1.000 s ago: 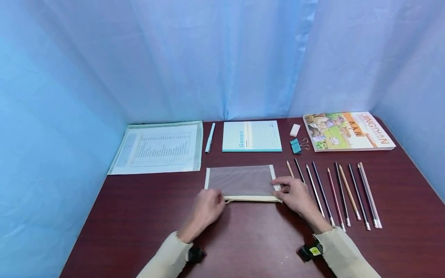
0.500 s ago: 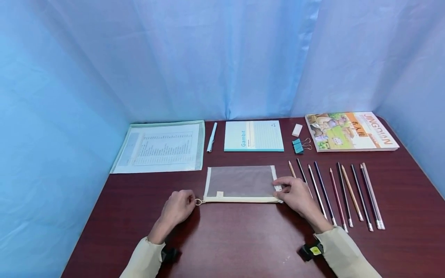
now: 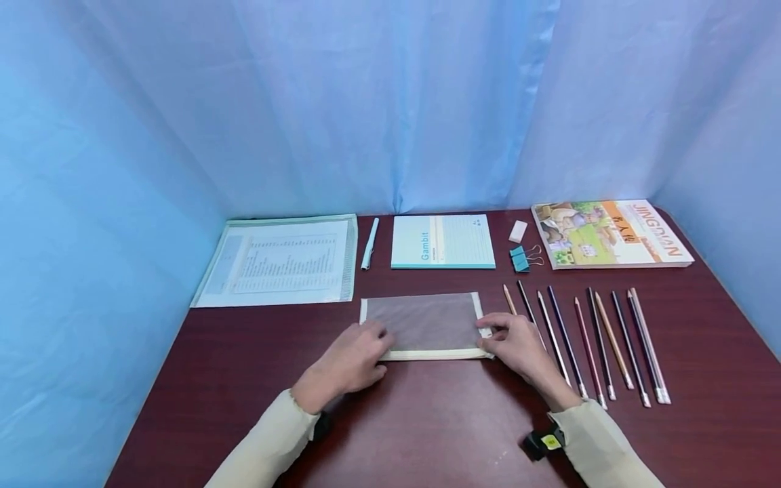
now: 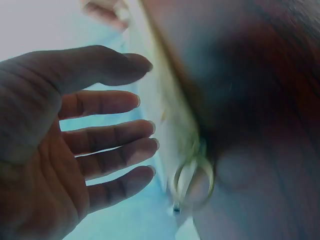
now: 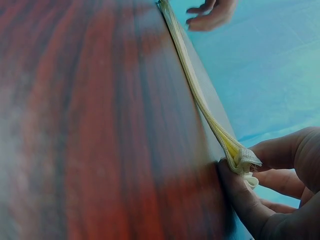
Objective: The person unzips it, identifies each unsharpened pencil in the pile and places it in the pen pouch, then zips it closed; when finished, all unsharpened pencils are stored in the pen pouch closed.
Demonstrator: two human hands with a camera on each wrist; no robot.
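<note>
A flat, see-through mesh zipper pouch (image 3: 427, 322) with cream edging lies in the middle of the table. My right hand (image 3: 518, 342) pinches its near right corner. In the right wrist view, thumb and forefinger sit on either side of the zip's end, where the cream tapes (image 5: 200, 102) part slightly. Over the pouch's near left part is my left hand (image 3: 354, 356), which hides that corner in the head view. Its fingers (image 4: 115, 150) are spread and relaxed, holding nothing. A zip pull ring (image 4: 212, 180) hangs at the pouch's left end, beyond the fingertips.
Several pencils (image 3: 582, 325) lie right of the pouch, close by my right hand. Along the back are a document folder (image 3: 287, 261), a pen (image 3: 369, 242), a notebook (image 3: 460, 240), an eraser (image 3: 518, 231), teal binder clips (image 3: 520, 259) and a book (image 3: 610, 234).
My left hand drew the zip's ring leftward along the near edge to the left end, then let go and moved back right over the pouch. My right hand kept its place.
</note>
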